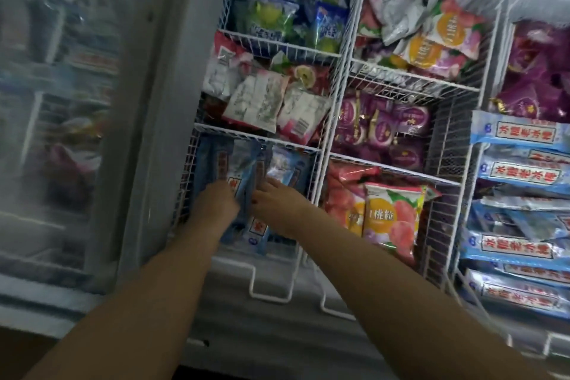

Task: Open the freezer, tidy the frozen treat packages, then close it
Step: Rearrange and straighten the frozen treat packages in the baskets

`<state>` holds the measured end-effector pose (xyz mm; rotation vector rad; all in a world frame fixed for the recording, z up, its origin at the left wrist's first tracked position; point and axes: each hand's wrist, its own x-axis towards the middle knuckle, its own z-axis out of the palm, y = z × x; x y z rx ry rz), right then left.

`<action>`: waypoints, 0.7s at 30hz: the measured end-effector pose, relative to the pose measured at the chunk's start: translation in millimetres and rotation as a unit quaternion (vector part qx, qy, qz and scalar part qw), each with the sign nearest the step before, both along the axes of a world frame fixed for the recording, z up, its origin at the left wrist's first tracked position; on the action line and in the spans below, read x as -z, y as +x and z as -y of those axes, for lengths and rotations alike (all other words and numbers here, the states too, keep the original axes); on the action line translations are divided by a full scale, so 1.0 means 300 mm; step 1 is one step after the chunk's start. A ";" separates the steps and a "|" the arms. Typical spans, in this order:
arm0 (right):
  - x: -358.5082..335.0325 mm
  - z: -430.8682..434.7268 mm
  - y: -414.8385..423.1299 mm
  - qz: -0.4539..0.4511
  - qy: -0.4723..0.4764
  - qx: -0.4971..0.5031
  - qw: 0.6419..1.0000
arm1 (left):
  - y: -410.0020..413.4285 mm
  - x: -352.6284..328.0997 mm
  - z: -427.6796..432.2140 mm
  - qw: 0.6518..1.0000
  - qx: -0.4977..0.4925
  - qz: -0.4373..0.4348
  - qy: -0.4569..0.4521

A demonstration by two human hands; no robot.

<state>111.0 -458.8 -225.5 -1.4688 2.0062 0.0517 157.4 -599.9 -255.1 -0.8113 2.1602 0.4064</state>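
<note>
The chest freezer stands open, its frosted sliding lid [77,120] pushed to the left. Both my hands reach into the nearest left wire basket [303,194], which holds blue frozen treat packages [220,160]. My left hand [216,202] is curled on one blue package at its left side. My right hand [277,203] lies on the blue packages beside it, fingers spread and pressing down. Whether the right hand grips anything is hidden.
White wire baskets divide the freezer. Green packages [271,15] fill the far left basket, white and pink ones [265,99] the middle. Purple packs [385,129] and peach packs [390,219] sit in the centre column. Blue bars [521,170] are stacked at right.
</note>
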 end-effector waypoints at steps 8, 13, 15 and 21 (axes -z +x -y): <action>0.272 0.030 0.001 -0.037 0.061 0.075 0.995 | -0.047 0.215 -0.037 0.999 -0.008 -0.019 0.032; 0.203 -0.016 0.068 -0.042 -0.029 0.138 0.989 | -0.083 0.139 -0.053 0.996 -0.059 -0.059 0.038; 0.133 -0.058 0.072 -0.055 -0.100 0.172 0.978 | -0.093 0.074 -0.066 0.992 -0.024 -0.122 0.034; -0.042 -0.354 0.052 -0.099 -0.175 0.304 0.931 | -0.031 -0.121 -0.213 0.928 0.249 -0.274 0.046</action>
